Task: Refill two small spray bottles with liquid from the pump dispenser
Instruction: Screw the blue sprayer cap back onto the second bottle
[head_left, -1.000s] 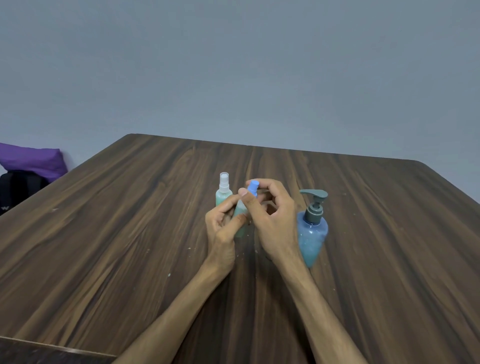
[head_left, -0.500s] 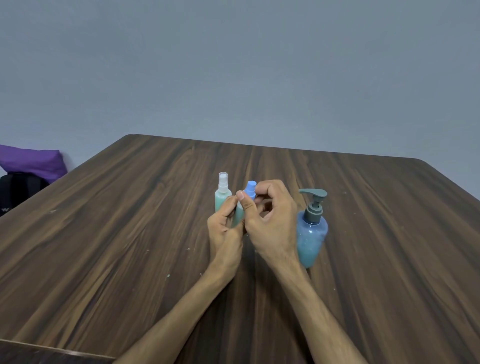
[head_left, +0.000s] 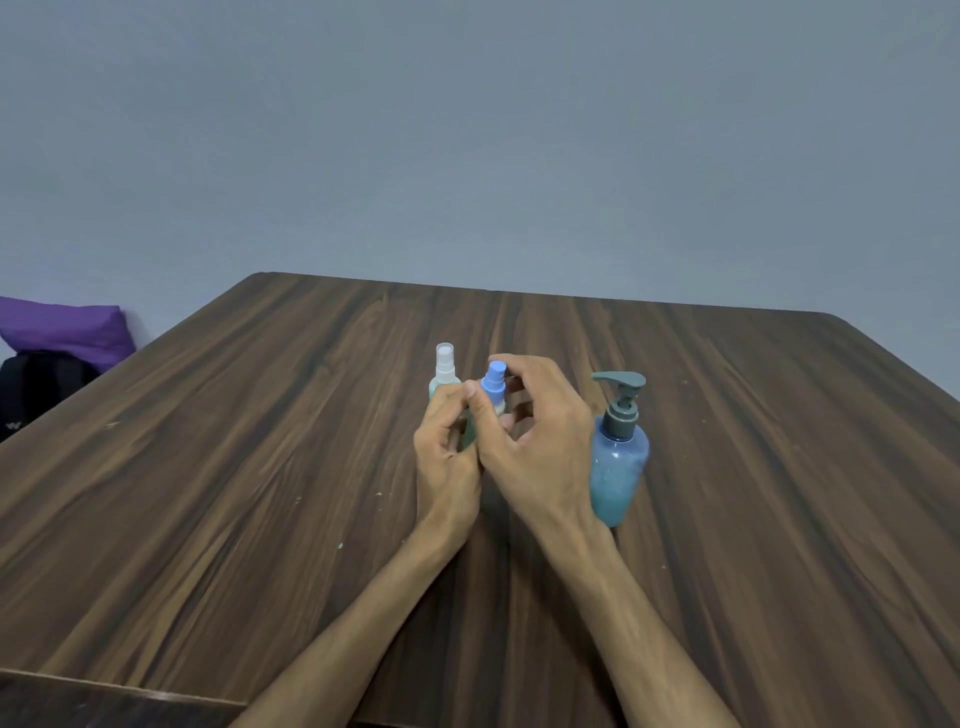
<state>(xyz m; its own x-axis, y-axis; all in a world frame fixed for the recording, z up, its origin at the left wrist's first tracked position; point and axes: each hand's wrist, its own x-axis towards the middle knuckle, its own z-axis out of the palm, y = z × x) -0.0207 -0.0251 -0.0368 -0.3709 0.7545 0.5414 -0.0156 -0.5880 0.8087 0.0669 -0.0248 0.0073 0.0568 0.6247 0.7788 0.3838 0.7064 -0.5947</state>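
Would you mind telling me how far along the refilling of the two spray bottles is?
Done: cannot tell; the white-capped spray bottle stands capped and shows greenish liquid. In hand: the left hand grips the blue-capped spray bottle while the right hand holds its sprayer top. Left: the pump dispenser stands untouched.

A single view, from a camera worn on the person's head. It faces forward and slightly down across the desk (head_left: 218, 519) toward a plain wall (head_left: 467, 130), which fills the upper half. Both forearms enter from the bottom edge, and the left hand (head_left: 447, 457) and right hand (head_left: 535, 441) sit near the centre, close to the lens. The desk's far edge lies well beyond the hands. Wide-angle bending shows at the borders.
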